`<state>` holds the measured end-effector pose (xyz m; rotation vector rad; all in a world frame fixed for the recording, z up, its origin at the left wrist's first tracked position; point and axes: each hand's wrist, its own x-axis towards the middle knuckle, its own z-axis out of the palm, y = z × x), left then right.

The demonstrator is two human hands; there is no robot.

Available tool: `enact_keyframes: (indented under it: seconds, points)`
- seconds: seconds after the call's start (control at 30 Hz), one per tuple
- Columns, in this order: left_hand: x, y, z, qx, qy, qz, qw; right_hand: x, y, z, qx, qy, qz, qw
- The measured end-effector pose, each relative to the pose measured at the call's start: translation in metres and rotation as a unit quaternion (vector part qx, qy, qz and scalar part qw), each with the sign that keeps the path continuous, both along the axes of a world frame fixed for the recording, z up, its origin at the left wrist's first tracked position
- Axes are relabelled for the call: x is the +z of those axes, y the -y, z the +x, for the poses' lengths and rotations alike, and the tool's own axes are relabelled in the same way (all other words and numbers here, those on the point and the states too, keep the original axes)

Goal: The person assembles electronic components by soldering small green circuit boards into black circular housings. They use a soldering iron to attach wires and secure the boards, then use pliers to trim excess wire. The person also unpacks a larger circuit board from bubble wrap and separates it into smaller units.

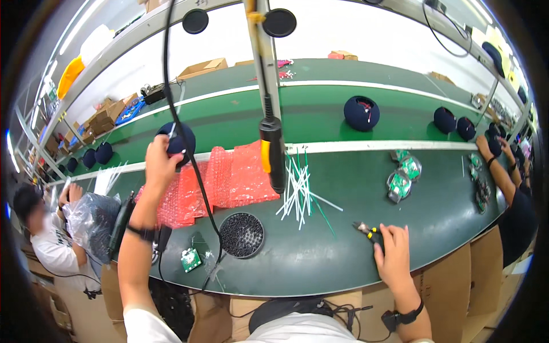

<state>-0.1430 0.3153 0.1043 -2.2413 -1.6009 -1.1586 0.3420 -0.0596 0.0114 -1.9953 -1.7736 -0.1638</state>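
Observation:
My left hand (160,163) is stretched forward and grips a dark blue round speaker shell (178,139) at the near edge of the conveyor belt, above the red bubble wrap (220,180). My right hand (392,251) rests on the green bench near its front edge, fingers closed over the handles of small yellow-handled cutters (366,230). A black round grille disc (242,235) lies between my arms. A loose pile of white and green cable ties (300,191) lies beyond it. A small green circuit board (190,260) sits near my left forearm.
A hanging electric screwdriver (273,154) and its black cable (189,166) dangle over the bench. More dark blue shells (361,112) ride the belt (320,117). Round boards (400,177) lie at right. People work at the left (43,228) and right (503,177). Cardboard boxes (103,120) stand far left.

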Motion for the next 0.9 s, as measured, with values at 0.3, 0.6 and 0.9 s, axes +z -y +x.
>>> enact_keyframes:
  seconds: [0.3, 0.6, 0.9]
  points:
    - [0.062, 0.333, 0.019, -0.198, 0.028, -0.173, 0.964, -0.001, 0.013, -0.007, 0.021, -0.192, 0.150, 0.970]
    - [0.009, 0.305, 0.148, -0.427, -0.161, -0.242, 0.856, 0.013, 0.044, -0.051, 0.089, -0.323, 0.083, 0.938]
    - [0.006, 0.292, 0.200, -0.385, -0.102, -0.310, 0.863, 0.012, 0.055, -0.074, 0.107, -0.305, 0.005, 0.946]
